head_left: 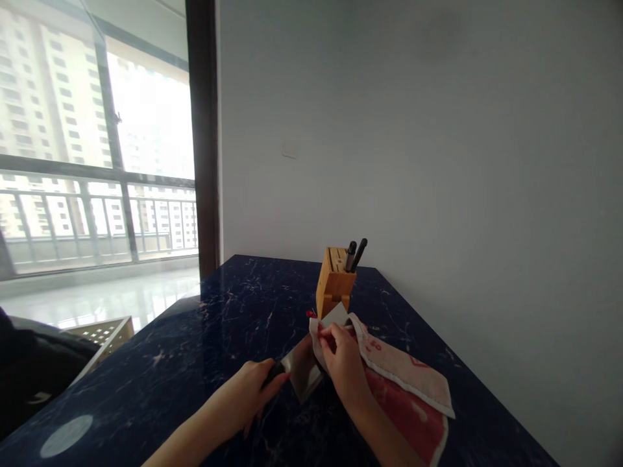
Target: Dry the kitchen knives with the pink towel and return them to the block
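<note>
1. The left hand point(248, 395) is closed firmly around the black handle of a broad steel cleaver point(300, 371), close to the near part of the desk.
2. The right hand point(343, 366) is in a narrow pinch on a cream-and-red cloth towel point(403, 383), holding a fold of it over the far part of the cleaver's blade.
3. The cleaver sits between the hands, tilted, with its blade running far and right from the handle. A grey corner of steel shows above the towel's fold. Whether the blade touches the desk cannot be told.
4. The rest of the towel lies on the desk to the right of the cleaver, with a pale border and red markings.
5. A pale wooden knife block point(333, 282) stands upright just beyond the towel, with two black-handled knives point(355, 254) in its top slots.
6. The dark blue marble desk point(146, 383) has white veins and a pale oval of glare near its left corner. Its right side runs along a plain white wall point(438, 162).
7. Left of the desk are a dark padded object point(29, 370) and a tan perforated panel point(102, 334). Beyond them, a tall window point(111, 130) shows a balcony railing and apartment towers.
</note>
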Action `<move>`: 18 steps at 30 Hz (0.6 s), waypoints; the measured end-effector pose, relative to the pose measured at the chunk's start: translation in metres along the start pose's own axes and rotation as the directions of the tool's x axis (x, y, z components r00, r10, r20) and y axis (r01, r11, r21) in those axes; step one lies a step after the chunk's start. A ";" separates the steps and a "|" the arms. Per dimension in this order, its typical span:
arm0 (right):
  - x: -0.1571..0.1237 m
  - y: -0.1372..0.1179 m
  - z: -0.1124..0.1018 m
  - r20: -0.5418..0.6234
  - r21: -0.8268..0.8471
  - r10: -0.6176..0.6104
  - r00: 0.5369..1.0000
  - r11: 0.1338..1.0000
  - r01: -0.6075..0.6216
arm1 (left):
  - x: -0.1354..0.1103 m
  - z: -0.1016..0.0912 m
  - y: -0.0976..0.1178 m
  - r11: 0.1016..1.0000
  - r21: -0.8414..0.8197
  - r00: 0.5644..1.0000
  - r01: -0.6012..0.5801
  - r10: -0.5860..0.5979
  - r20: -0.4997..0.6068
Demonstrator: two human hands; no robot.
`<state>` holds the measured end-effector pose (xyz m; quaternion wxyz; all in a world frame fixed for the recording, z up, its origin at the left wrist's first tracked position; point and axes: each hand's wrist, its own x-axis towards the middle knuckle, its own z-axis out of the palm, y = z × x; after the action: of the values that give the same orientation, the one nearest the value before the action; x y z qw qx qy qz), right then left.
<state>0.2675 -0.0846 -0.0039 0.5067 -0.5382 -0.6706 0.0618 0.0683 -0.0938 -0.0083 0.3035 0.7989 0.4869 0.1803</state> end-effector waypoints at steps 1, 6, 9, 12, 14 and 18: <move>-0.001 -0.001 0.001 0.015 -0.009 -0.006 1.000 1.000 0.006 | 0.001 0.000 0.000 1.000 0.001 1.000 0.003 -0.003 -0.004; -0.002 0.000 0.003 0.017 0.008 -0.011 1.000 1.000 0.011 | 0.003 0.000 -0.002 0.999 0.018 0.998 -0.029 0.030 -0.048; 0.001 0.004 0.000 -0.014 0.030 0.016 1.000 0.999 -0.015 | 0.002 0.000 -0.001 1.000 -0.001 0.999 -0.023 0.023 -0.031; 0.001 0.007 -0.003 -0.011 0.017 0.002 1.000 1.000 -0.002 | 0.000 0.000 -0.001 1.000 -0.032 1.000 0.000 0.000 0.001; -0.003 0.008 -0.002 0.015 -0.011 -0.043 0.999 0.999 0.043 | 0.000 0.000 -0.002 0.999 -0.044 1.000 0.002 -0.002 0.001; -0.013 0.008 -0.001 0.121 -0.072 -0.106 0.987 0.991 0.115 | 0.003 -0.001 -0.007 1.000 -0.019 0.999 -0.014 0.013 -0.031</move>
<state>0.2720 -0.0914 -0.0163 0.4475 -0.5151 -0.7300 0.0386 0.0642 -0.0881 -0.0124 0.3023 0.7964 0.4845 0.1991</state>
